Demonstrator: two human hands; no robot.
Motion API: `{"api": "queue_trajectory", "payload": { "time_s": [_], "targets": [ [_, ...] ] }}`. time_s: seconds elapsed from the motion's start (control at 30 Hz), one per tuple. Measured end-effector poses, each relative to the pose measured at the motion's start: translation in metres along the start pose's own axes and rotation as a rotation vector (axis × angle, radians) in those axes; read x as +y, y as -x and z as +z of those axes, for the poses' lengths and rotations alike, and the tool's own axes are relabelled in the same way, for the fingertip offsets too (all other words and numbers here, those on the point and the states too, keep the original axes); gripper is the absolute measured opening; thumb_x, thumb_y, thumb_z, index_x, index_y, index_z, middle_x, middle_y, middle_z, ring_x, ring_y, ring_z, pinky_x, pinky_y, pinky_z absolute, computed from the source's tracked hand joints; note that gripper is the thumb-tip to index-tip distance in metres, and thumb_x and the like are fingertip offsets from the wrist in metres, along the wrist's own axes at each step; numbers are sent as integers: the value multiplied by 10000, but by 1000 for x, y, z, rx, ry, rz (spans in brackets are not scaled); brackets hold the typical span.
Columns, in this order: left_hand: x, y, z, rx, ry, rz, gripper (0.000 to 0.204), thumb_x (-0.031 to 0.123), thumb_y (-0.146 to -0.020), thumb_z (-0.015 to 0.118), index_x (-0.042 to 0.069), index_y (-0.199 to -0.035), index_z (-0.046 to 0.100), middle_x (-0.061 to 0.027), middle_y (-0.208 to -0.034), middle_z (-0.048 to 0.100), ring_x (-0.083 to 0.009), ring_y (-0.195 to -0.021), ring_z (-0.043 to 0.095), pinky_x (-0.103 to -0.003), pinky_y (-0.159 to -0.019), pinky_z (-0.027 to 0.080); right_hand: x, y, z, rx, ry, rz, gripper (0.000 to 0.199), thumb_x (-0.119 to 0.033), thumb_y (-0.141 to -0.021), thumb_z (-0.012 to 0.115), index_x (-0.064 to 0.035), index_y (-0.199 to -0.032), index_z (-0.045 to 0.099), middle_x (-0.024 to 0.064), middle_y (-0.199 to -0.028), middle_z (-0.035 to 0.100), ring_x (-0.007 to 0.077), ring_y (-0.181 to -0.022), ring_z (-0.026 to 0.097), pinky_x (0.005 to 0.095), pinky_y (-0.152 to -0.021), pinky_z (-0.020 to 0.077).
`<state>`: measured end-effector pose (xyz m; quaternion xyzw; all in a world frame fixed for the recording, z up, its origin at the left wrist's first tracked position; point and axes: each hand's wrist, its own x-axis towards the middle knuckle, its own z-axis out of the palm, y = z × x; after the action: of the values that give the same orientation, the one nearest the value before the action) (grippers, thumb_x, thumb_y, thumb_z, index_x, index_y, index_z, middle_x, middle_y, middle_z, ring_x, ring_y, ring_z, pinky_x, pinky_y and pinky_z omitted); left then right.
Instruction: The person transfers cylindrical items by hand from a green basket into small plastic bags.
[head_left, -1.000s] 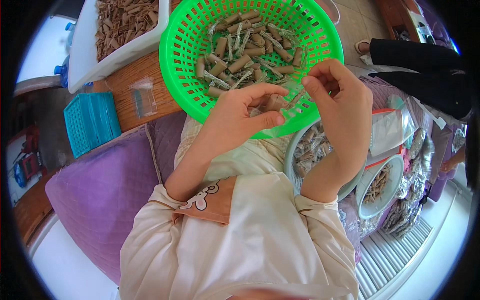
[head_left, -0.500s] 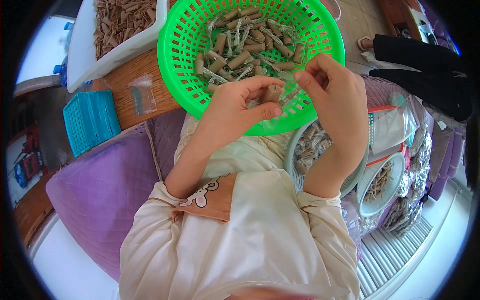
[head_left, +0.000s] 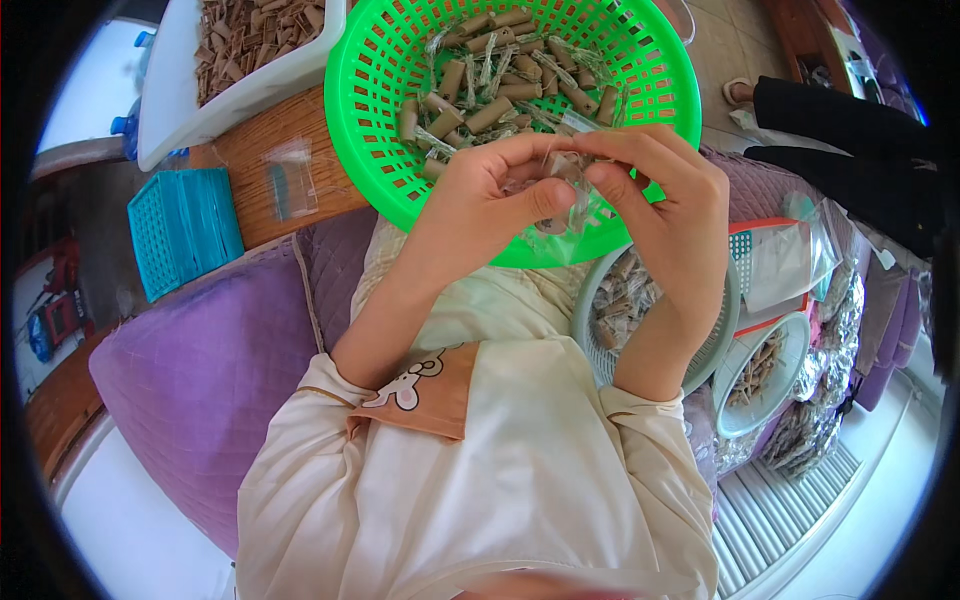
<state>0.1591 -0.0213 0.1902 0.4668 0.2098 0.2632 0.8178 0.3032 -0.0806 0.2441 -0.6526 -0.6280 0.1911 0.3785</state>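
My left hand (head_left: 500, 190) and my right hand (head_left: 660, 190) meet above the near rim of a green basket (head_left: 363, 150). Between them is a small clear plastic bag (head_left: 572, 180), pinched by the fingers of both. A brownish piece shows faintly through the plastic under my left thumb; my fingers cover most of it. Inside the basket lie several short brown cardboard-like tubes (head_left: 489, 114), many with crinkled clear wrap (head_left: 500, 68) about them.
On the wooden table (head_left: 290, 130) stand a white tub (head_left: 165, 110) of brown pieces and a flat clear bag (head_left: 290, 182). A blue basket (head_left: 183, 232) sits left. At right are a pale basket (head_left: 722, 340), a smaller bowl (head_left: 800, 360) and a person's dark-clothed legs (head_left: 840, 110).
My right hand has come left and down to meet my left hand at the plastic. The brown tube, plainly seen in my left hand before, is now mostly covered by plastic and fingers.
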Motion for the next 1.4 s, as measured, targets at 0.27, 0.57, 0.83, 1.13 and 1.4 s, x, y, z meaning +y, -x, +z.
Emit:
{"api": "queue_trajectory", "payload": {
  "time_s": [0.27, 0.57, 0.83, 1.13, 1.4],
  "targets": [
    [2, 2, -2, 49, 35, 18, 357, 147, -779, 609, -24, -1072, 498, -24, -857, 569, -52, -730, 506, -189, -632, 424, 8, 16, 11, 55, 69, -91, 277, -110, -579, 711, -92, -846, 639, 86, -1006, 515, 243, -898, 516, 300, -667, 436],
    [0, 7, 7, 31, -159, 302, 393, 169, -730, 658, -11, -1047, 513, -45, -935, 580, -86, -780, 518, -217, -696, 436, 6, 29, 28, 207, -972, 163, 392, -122, -754, 625, 15, -1099, 500, 110, -1086, 511, 173, -964, 504, 255, -751, 439],
    [-4, 6, 15, 105, -97, 482, 476, 134, -698, 685, -13, -1099, 475, -95, -1089, 525, -140, -931, 524, -265, -809, 426, 5, 31, 31, 214, -643, 138, 285, -115, -843, 503, 24, -1092, 516, 124, -995, 584, 137, -885, 554, 236, -751, 439],
    [12, 10, 11, 348, -483, 744, 368, 56, -685, 664, 0, -1024, 533, -127, -1046, 536, -206, -926, 546, -288, -795, 451, -3, 31, 26, 211, -569, 181, 274, -133, -850, 493, 9, -1080, 532, 100, -935, 612, 136, -845, 569, 244, -746, 443],
    [39, -16, 13, 44, -1207, 1020, 201, 1, -632, 645, 36, -829, 627, -95, -969, 580, -293, -931, 552, -336, -753, 481, -8, 28, 18, 101, -476, 292, 204, -75, -827, 497, 17, -1000, 553, 129, -817, 610, 165, -730, 594, 251, -612, 450]
  ]
}}
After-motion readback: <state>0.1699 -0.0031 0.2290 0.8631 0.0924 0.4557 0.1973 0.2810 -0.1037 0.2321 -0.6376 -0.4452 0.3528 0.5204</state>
